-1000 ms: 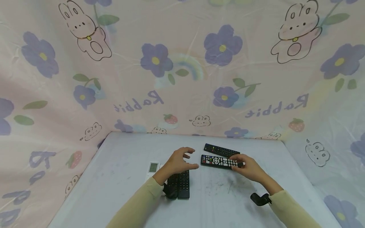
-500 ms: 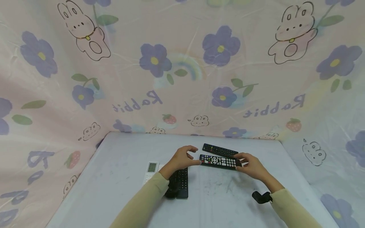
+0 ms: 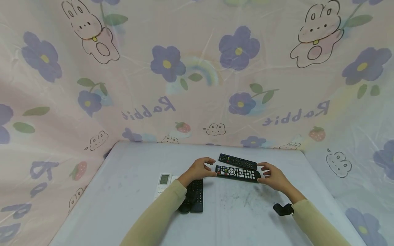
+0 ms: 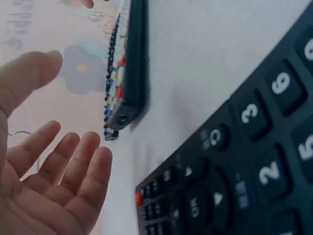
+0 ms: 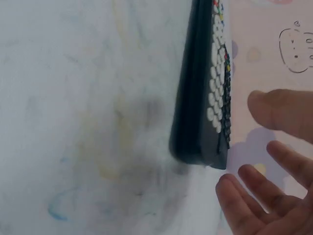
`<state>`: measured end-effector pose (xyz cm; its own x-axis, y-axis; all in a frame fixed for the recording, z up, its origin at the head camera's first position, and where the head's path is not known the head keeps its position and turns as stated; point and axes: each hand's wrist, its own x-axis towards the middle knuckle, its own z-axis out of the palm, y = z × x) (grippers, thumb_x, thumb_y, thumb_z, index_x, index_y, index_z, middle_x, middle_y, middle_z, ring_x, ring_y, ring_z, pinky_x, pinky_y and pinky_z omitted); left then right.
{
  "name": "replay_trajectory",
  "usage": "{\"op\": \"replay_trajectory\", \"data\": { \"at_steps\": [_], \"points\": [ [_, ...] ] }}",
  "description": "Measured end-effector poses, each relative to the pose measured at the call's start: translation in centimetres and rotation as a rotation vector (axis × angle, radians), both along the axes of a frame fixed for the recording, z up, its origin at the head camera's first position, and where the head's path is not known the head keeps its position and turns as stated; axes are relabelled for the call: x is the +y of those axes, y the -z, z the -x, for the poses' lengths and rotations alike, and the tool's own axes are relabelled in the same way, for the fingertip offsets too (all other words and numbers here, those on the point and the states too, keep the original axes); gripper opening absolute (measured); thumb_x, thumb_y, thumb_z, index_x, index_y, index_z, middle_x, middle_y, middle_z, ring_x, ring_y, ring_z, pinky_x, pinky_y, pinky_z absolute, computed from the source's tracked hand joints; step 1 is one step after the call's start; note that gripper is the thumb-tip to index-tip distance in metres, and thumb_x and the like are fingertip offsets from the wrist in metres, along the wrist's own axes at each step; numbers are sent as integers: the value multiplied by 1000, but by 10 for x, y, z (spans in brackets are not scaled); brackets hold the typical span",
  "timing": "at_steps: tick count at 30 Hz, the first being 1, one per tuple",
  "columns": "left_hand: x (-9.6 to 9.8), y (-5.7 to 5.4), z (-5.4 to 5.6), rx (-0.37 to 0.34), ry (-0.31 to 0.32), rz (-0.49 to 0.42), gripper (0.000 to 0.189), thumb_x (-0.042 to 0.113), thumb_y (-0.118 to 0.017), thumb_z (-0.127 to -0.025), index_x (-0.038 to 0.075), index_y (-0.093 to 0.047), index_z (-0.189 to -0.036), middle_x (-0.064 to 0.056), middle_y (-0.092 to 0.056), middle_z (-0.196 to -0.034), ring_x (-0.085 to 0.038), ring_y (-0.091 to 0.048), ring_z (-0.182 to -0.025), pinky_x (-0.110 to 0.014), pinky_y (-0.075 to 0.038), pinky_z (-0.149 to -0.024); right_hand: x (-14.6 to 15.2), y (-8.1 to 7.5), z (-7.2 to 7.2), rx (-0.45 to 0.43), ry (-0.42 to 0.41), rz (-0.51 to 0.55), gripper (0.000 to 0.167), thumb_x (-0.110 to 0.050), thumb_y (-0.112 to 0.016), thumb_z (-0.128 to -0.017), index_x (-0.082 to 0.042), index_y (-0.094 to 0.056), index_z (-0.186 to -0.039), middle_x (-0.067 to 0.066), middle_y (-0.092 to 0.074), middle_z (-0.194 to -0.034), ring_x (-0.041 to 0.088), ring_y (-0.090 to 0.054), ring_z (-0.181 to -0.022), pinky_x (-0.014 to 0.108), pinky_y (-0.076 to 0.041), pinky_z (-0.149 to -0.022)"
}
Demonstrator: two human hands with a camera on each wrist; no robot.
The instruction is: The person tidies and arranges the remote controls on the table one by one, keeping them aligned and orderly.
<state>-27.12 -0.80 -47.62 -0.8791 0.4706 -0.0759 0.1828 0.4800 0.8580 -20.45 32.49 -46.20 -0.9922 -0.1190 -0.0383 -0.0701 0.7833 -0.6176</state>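
Observation:
A black remote control with white buttons (image 3: 237, 173) lies crosswise on the table, face up. Just behind it, slightly slanted, is a second black remote with dark buttons (image 3: 237, 161). My left hand (image 3: 200, 169) hovers at the left end of the white-buttoned remote, thumb and fingers spread apart. At the opposite end my right hand (image 3: 275, 176) is spread the same way, and the right wrist view shows a gap between its fingers (image 5: 239, 200) and the remote. Neither hand grips anything. Under my left forearm lies another black remote (image 3: 197, 198), its number keys large in the left wrist view.
A white remote with a small screen (image 3: 164, 180) lies left of the black ones, partly hidden by my left arm. A black wrist device (image 3: 282, 209) hangs by my right sleeve. Patterned rabbit-and-flower cloth (image 3: 197, 85) encloses the white table (image 3: 123, 205) at back and sides.
My left hand has moved right, up to the left end of the white-buttoned remote. My right hand has let go of that remote's right end and opened slightly away from it.

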Motion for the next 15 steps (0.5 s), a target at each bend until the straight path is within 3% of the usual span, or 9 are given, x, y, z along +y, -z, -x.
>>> {"op": "replay_trajectory", "data": {
  "at_steps": [8, 15],
  "points": [
    [5, 15, 13, -21, -29, 28, 59, 17, -79, -79, 12, -56, -133, -9, -59, -130, -20, -64, -104, -33, -55, -81, 5, 14, 10, -64, 55, -25, 67, -21, -77, -79, 0, -46, -135, 30, -54, -125, 45, -58, -109, 49, -54, -83],
    [12, 23, 18, -51, -33, 27, 59, 15, -80, -78, 14, -57, -133, -7, -60, -128, -22, -63, -106, -34, -55, -80, 11, 28, 17, -95, 74, -4, 67, -18, -79, -77, 2, -47, -133, 30, -55, -125, 42, -60, -107, 49, -53, -85]
  ]
}}
